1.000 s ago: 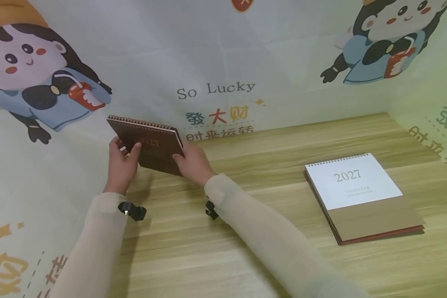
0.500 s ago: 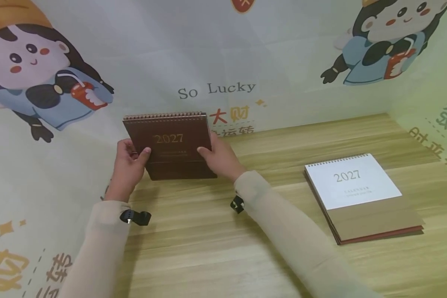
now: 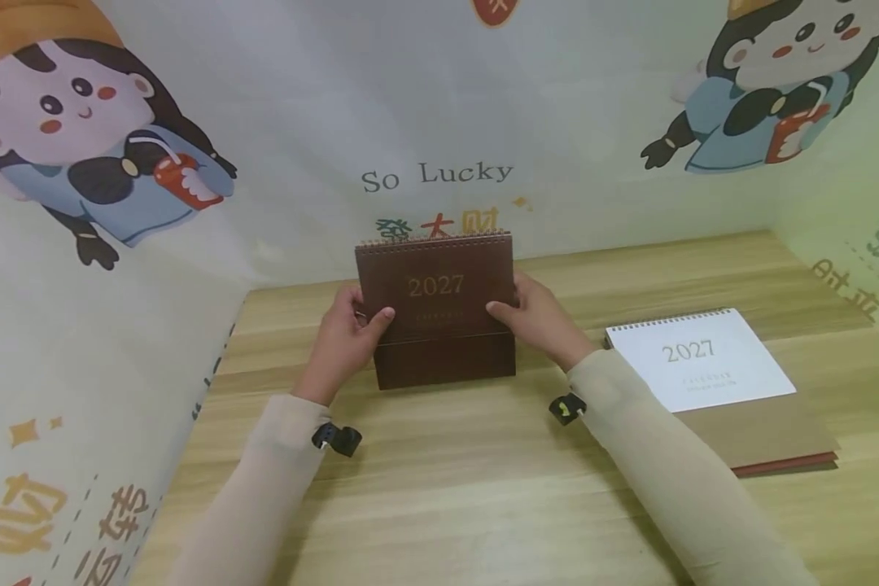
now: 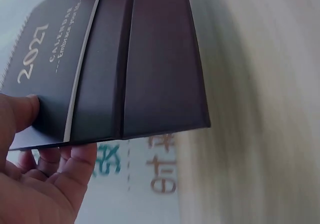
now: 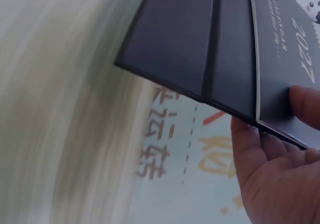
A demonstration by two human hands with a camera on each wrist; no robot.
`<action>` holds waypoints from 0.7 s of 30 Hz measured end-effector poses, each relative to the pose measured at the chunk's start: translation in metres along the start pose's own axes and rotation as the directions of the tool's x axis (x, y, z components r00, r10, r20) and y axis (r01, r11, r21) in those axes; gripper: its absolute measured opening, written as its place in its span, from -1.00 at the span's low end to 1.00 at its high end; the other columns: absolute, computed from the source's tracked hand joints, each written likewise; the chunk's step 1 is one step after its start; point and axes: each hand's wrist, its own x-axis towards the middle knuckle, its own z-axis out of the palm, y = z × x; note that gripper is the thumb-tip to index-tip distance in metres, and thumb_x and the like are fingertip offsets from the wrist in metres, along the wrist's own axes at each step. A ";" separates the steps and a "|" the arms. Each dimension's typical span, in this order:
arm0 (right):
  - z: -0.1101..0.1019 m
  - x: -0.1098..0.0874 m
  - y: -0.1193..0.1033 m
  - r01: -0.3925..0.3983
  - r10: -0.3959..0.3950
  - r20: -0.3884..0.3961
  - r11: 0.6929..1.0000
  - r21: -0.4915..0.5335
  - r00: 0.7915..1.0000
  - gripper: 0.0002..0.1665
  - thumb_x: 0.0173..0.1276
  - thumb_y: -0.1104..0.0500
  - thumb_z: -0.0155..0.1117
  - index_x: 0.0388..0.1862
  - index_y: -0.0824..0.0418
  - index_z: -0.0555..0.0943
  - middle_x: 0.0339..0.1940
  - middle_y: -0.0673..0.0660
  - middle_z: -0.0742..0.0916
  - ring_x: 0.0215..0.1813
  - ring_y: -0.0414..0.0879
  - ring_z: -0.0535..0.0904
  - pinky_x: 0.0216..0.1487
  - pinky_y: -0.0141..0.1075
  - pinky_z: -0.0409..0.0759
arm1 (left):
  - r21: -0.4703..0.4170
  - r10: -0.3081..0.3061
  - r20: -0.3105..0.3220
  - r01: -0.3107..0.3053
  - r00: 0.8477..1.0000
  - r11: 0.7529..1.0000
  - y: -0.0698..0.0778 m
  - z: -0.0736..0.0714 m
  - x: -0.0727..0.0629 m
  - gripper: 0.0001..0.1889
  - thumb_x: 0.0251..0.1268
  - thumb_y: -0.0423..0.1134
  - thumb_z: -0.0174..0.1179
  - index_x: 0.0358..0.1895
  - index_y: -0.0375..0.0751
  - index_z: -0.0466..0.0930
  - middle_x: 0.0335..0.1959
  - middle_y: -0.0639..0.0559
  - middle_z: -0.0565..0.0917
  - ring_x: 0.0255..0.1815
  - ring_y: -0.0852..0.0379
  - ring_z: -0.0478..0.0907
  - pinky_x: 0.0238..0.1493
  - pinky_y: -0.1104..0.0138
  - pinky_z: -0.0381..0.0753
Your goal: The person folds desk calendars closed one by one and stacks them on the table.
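Note:
A dark brown 2027 desk calendar (image 3: 439, 281) is held up between both hands near the back of the table, its spiral binding along the top edge. My left hand (image 3: 347, 338) grips its left side, thumb on the front cover and fingers behind. On the opposite side my right hand (image 3: 545, 317) pinches the edge the same way. Both wrist views show the calendar's cover (image 4: 55, 48) above a folded dark base panel (image 4: 162, 58). In the right wrist view the right thumb (image 5: 305, 106) presses on the cover.
To the right on the wood-grain table (image 3: 439, 480) lies a stack of calendars, with a white-covered 2027 calendar (image 3: 703, 362) on top. The right sleeve (image 3: 674, 439) overlaps its lower left corner. A printed cloth backdrop (image 3: 300, 122) stands behind and at the sides.
Both hands have carried the brown calendar to the right, from beside the left backdrop toward the middle. It has turned from tilted to nearly facing me, and its lower base panel now shows.

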 end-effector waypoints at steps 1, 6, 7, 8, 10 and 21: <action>-0.003 -0.001 0.003 -0.021 0.021 0.007 1.000 -0.004 1.000 -0.40 0.51 0.12 0.17 0.45 0.22 0.30 0.22 0.25 0.62 0.14 0.11 0.60 0.26 0.01 0.46 | -0.002 -0.011 0.003 0.011 1.000 1.000 0.001 0.005 0.000 -0.62 0.45 -0.07 0.19 -0.03 -0.28 0.27 -0.56 0.02 0.38 -0.60 0.12 0.27 -0.51 0.25 0.34; -0.012 -0.005 0.013 -0.059 0.061 0.021 0.995 -0.085 0.998 -0.46 0.49 0.15 0.15 0.33 0.37 0.34 0.09 0.33 0.65 0.04 0.16 0.63 0.22 0.03 0.48 | -0.010 -0.058 -0.003 0.058 0.998 0.998 0.003 0.027 -0.004 -0.66 0.40 -0.14 0.24 -0.10 -0.30 0.32 -0.36 -0.10 0.52 -0.47 0.10 0.45 -0.44 0.26 0.44; -0.013 -0.006 0.015 -0.066 0.069 0.027 0.993 -0.098 0.997 -0.48 0.49 0.17 0.15 0.31 0.41 0.34 0.05 0.35 0.65 0.02 0.17 0.63 0.20 0.03 0.49 | -0.014 -0.071 0.001 0.071 0.997 0.997 0.003 0.031 -0.005 -0.66 0.40 -0.14 0.25 -0.10 -0.30 0.33 -0.33 -0.12 0.54 -0.44 0.08 0.48 -0.41 0.26 0.46; -0.014 -0.008 0.017 -0.076 0.081 0.032 0.991 -0.114 0.996 -0.49 0.49 0.18 0.15 0.30 0.43 0.35 0.03 0.36 0.66 0.02 0.17 0.63 0.19 0.03 0.49 | -0.020 -0.086 0.012 0.086 0.996 0.996 0.002 0.036 -0.007 -0.66 0.40 -0.15 0.24 -0.10 -0.31 0.33 -0.30 -0.13 0.55 -0.41 0.07 0.50 -0.39 0.26 0.47; -0.016 -0.011 0.022 -0.097 0.105 0.044 0.984 -0.147 0.993 -0.50 0.49 0.20 0.15 0.27 0.47 0.36 0.00 0.35 0.66 0.02 0.16 0.61 0.18 0.04 0.50 | -0.031 -0.119 0.029 0.120 0.993 0.992 0.002 0.044 -0.011 -0.67 0.39 -0.16 0.25 -0.11 -0.33 0.35 -0.30 -0.14 0.55 -0.39 0.05 0.52 -0.36 0.26 0.47; -0.021 -0.027 0.046 -0.163 0.191 0.124 0.965 -0.207 0.974 -0.41 0.45 0.22 0.16 0.31 0.58 0.32 0.12 0.47 0.61 0.20 0.31 0.52 0.28 0.12 0.40 | -0.006 -0.225 0.136 0.228 0.965 0.974 0.005 0.071 -0.023 -0.70 0.33 -0.17 0.27 -0.12 -0.34 0.44 -0.31 -0.13 0.59 -0.28 -0.01 0.53 -0.26 0.20 0.54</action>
